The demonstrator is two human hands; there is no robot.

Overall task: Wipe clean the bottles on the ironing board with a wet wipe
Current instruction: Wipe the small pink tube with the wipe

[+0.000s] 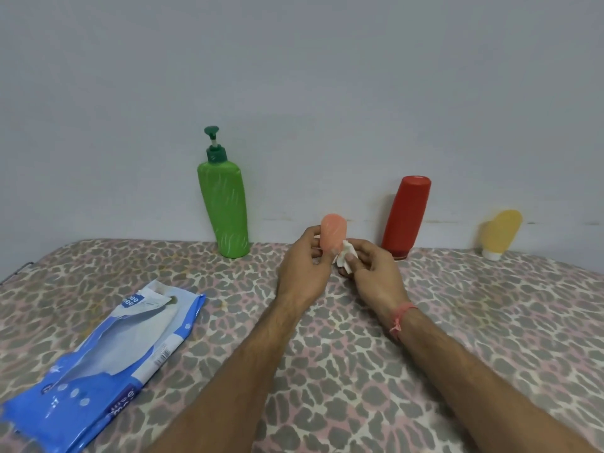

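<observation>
A small, soft-looking peach-orange plastic bottle [333,236] with a rounded end is held up above the leopard-print cloth of the ironing board [359,354], and it serves as the landmark here. The left hand [305,266] grips its lower half, fingers curled around it. Just to the bottle's right, touching its base, the right hand [372,273] pinches a crumpled white wet wipe [345,258] between thumb and fingers. The step in hand looks like wiping this bottle's lower end; next the wipe likely needs drawing up over the rounded top while the left hand turns the bottle, and a firm grip matters since a damp surface may slip. Behind and left of the held bottle, a tall green pump bottle [224,204] stands by the wall; behind and right stands a red squeeze bottle [405,217] cap-down, and farther right a small yellow tube [500,232] on its white cap. Well to the left and nearer the person lies a blue and white wipes pack [98,361].
</observation>
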